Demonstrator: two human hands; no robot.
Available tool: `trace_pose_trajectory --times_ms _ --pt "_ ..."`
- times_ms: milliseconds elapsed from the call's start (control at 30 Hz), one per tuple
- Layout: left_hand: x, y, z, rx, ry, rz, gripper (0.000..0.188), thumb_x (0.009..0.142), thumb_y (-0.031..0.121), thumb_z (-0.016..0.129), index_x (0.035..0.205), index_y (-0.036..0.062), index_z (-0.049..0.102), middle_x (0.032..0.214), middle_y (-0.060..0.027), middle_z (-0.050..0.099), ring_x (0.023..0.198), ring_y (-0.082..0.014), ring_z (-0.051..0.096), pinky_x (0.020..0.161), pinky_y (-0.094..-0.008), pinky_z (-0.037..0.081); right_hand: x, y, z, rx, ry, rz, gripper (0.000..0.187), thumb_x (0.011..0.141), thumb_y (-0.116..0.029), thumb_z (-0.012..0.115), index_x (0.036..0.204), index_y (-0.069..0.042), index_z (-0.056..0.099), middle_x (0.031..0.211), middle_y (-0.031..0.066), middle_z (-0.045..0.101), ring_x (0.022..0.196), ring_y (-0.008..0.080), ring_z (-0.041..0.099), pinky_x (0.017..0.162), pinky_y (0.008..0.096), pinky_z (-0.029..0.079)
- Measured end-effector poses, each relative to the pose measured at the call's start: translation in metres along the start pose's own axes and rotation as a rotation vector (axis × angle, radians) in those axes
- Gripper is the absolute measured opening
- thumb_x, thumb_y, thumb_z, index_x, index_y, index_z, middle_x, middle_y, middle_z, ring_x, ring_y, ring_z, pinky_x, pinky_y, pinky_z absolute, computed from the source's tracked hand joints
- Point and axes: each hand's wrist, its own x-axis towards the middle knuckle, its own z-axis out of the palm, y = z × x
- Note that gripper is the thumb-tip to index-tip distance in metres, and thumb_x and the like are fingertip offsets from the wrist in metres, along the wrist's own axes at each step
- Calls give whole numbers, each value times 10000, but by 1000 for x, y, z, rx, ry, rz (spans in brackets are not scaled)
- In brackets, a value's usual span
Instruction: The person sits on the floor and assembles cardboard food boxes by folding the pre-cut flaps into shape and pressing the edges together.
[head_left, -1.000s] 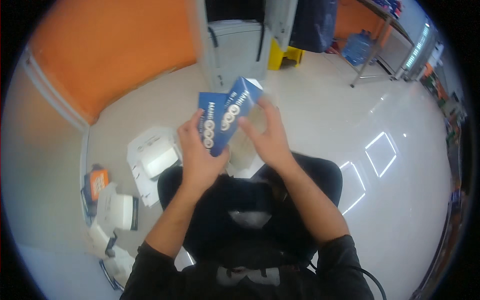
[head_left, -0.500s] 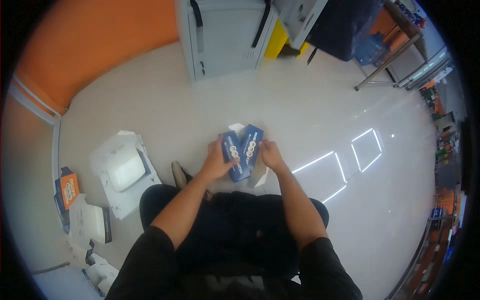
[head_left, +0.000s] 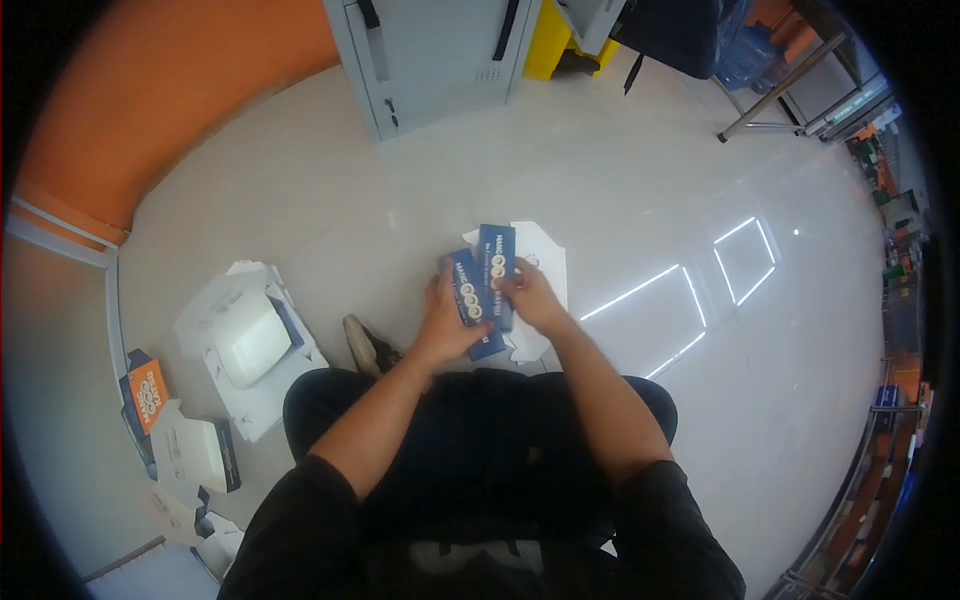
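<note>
Two long blue printed cardboard panels lie side by side in front of my knees. My left hand [head_left: 440, 325] is wrapped round the left blue panel [head_left: 468, 275], its thumb across the lower part. On the right blue panel [head_left: 497, 243], which sits slightly higher, my right hand [head_left: 535, 298] grips the right edge with its thumb on top. White cardboard [head_left: 545, 250] with cut flaps spreads out beneath and to the right. Whether the panels and the white sheet are one carton, I cannot tell.
Flattened white cardboard [head_left: 238, 385] lies on the floor to my left, with an orange and blue carton [head_left: 150, 393] and several other pieces beyond. My shoe [head_left: 362, 345] shows beside my left forearm. Ahead stand a grey metal cabinet [head_left: 435, 75] and a yellow bin [head_left: 545, 45].
The right panel has turned more upright and shifted slightly left and up. More white cardboard shows on its right. My right hand has moved further over the panel, its thumb now on the front.
</note>
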Motion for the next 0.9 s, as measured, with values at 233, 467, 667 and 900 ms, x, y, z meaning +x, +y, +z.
trace_pose_trajectory --times_ms 233,467,667,900 --pt "4 7 -20 9 129 -123 1194 800 292 856 1646 80 41 1582 -376 194 1510 -510 226 1216 -518 323 -12 3 -42 160 215 -162 415 1027 -211 603 1361 33 566 1147 201 719 1030 268 690 908 383 526" --pt "-1 6 10 54 48 46 1157 840 388 839 1640 64 69 1562 -386 255 1498 -514 258 1200 -541 325 -13 27 -19 -352 128 -173 394 1035 -204 584 1361 17 562 1172 294 694 1090 411 694 933 443 531" --pt "-7 5 5 -67 -67 30 1141 826 286 846 1619 -6 79 1525 -366 324 1439 -485 355 1199 -517 336 -15 18 10 221 -83 -79 403 1061 -155 544 1431 -4 491 1132 186 720 998 205 688 867 362 544" --pt "0 5 -8 -68 61 -32 996 807 155 770 1596 -50 198 1497 -304 461 1379 -418 488 1164 -448 397 -22 3 4 132 -135 -39 950 978 -300 732 1657 -52 115 1262 242 671 1132 261 670 927 359 551"
